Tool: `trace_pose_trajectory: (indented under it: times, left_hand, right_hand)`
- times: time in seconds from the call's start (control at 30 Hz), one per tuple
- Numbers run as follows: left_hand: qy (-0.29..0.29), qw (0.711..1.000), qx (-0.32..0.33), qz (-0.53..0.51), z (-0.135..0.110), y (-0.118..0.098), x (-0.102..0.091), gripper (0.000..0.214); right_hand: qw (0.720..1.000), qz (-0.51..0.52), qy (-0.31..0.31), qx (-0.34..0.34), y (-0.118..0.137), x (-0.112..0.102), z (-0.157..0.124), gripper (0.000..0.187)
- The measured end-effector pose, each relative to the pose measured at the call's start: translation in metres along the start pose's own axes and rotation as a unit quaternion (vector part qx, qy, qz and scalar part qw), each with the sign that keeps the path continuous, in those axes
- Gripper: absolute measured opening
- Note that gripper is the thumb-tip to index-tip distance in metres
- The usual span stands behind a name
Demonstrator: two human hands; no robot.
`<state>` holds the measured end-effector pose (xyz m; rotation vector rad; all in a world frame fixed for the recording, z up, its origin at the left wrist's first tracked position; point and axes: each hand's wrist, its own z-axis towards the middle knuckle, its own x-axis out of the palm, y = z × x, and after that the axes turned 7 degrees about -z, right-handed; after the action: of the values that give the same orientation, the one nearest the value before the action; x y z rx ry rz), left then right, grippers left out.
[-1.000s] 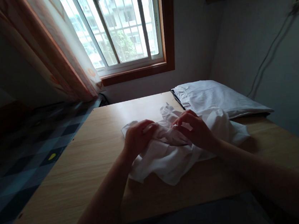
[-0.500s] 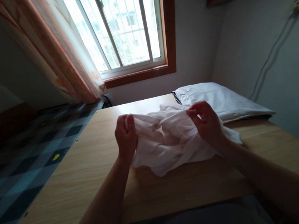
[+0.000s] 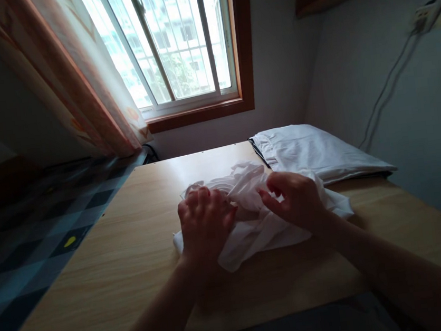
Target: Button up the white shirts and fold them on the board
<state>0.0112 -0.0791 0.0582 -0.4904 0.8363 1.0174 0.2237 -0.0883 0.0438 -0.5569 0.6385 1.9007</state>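
A crumpled, thin white garment lies bunched on the wooden tabletop; its kind is unclear among the folds. My left hand rests palm down over its left part, fingers loosely bent and thumb out to the side. At the garment's right side is my right hand, with a gap between thumb and forefinger and no cloth pinched there. Its other fingers are curled and partly hidden.
A folded white cloth piece with a dark edge lies at the table's back right. To the left is a checked bedspread. A curtain hangs beside the window. A cord runs down the right wall.
Both hands have come out of their pinch grips on the garment's upper edge. The left hand has turned palm down, and the cloth has sunk flatter. The view has shifted slightly.
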Motion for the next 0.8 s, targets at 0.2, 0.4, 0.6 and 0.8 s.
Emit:
trace_pose_trajectory:
  times: [0.2,0.4,0.6,0.8]
  left_hand:
    - [0.134,0.988,-0.073,0.015,0.001,0.007,0.015,0.067]
    - [0.185,0.977,-0.104,-0.025,0.004,0.013,0.021,0.083]
    - [0.076,0.991,-0.066,-0.084,0.013,0.046,0.032,0.078]
    - [-0.078,0.988,-0.111,-0.073,0.029,0.075,0.015,0.064]
  right_hand:
    - [0.979,-0.109,0.170,0.016,0.000,0.030,-0.011,0.054]
    - [0.952,-0.154,0.256,0.061,-0.001,0.036,-0.008,0.041]
    - [0.978,-0.011,0.195,0.079,-0.016,0.027,0.005,0.019]
    - [0.852,0.431,0.164,0.248,-0.035,0.016,0.016,0.025]
